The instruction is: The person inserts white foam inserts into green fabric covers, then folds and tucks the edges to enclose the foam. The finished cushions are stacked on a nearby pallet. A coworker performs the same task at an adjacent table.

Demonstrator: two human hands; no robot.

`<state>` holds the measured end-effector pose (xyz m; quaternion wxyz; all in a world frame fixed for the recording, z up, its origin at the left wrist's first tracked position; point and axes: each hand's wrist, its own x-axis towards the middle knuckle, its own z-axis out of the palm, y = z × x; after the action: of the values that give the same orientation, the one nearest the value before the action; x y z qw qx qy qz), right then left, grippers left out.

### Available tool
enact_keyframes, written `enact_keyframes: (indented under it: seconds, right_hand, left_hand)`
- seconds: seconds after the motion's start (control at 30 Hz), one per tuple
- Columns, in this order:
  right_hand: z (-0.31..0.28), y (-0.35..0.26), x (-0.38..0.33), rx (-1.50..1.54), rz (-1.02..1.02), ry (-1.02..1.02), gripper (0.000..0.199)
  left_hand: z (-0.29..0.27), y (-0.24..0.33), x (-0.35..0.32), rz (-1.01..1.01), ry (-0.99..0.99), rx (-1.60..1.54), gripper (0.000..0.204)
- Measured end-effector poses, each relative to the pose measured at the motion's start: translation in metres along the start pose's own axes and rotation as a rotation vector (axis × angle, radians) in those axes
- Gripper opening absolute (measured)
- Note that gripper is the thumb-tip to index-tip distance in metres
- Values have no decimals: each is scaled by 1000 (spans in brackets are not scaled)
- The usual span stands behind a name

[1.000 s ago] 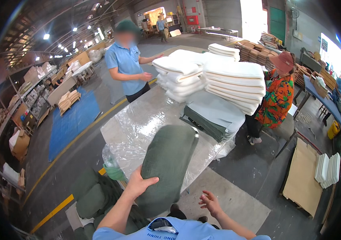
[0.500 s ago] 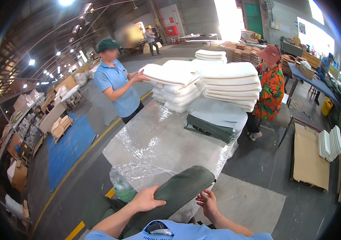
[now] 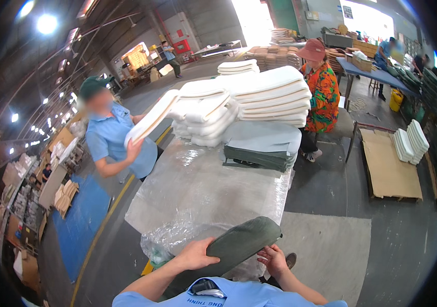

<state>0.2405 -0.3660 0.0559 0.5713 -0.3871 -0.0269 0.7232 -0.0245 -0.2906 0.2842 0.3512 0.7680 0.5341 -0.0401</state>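
Observation:
A long dark green padded cushion (image 3: 246, 236) with a rounded far end lies slantwise over the table's near edge, close to my body. My left hand (image 3: 198, 254) grips it from the left, thumb across its top and fingers over the far side. At its right edge, near the rounded end, my right hand (image 3: 273, 260) has its fingertips pinched on the cushion's rim. Any small part between those fingertips is too small to make out. Below my left forearm the cushion's lower end is hidden.
Plastic film covers the table (image 3: 162, 197). On it stand folded dark green and grey covers (image 3: 262, 146) and white foam pads (image 3: 272, 97). A co-worker in a green cap (image 3: 113, 128) holds one pad at the left; another in a patterned shirt (image 3: 323, 100) sits at the right.
The view has swung right. The co-worker in the green cap has lifted a white pad off the stack to the left. My hands stay on the green cushion, the right one closer against its edge.

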Motion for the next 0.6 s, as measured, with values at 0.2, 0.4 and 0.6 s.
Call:
enact_keyframes:
  seconds: [0.2,0.4,0.6]
  right_hand:
    - [-18,19,6,55,-1,126,17]
    - [-24,27,4,174,-119,296,28]
    - [-39,36,-8,285,-57,447,23]
  left_hand:
    - [8,-2,13,-48,-63,43,70]
    - [36,-1,30,-56,-144,133,80]
    - [71,1,35,85,-292,-46,90]
